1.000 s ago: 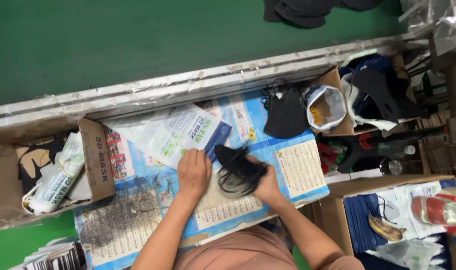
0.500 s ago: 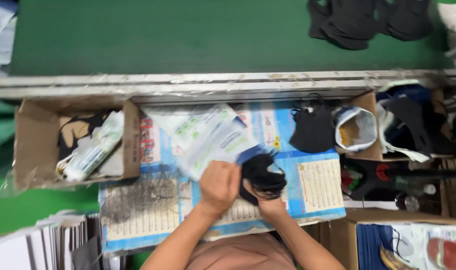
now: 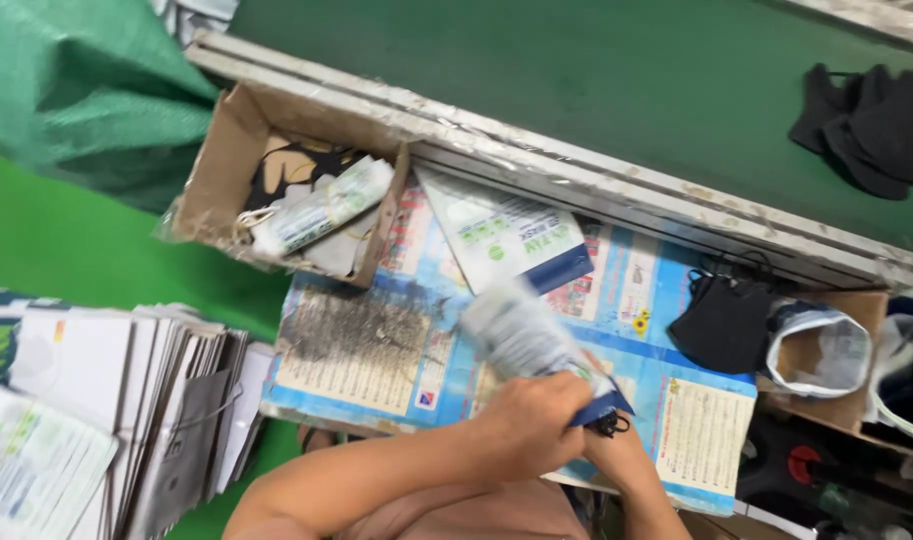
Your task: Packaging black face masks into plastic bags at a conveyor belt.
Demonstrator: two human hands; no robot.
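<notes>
Both hands, left hand (image 3: 531, 420) and right hand (image 3: 616, 455), clamp a packet (image 3: 521, 335) over the poster-covered worktable (image 3: 376, 345) beside a green floor (image 3: 66, 250)

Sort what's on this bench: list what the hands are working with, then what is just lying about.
In hand:
left hand
right hand
blurred packet
dark mask edge

Lying about:
cardboard box
flat packets
black mask
paper stack

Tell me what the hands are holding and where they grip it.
Both the left hand and the right hand grip a printed mask packet at its dark blue lower end.
</notes>
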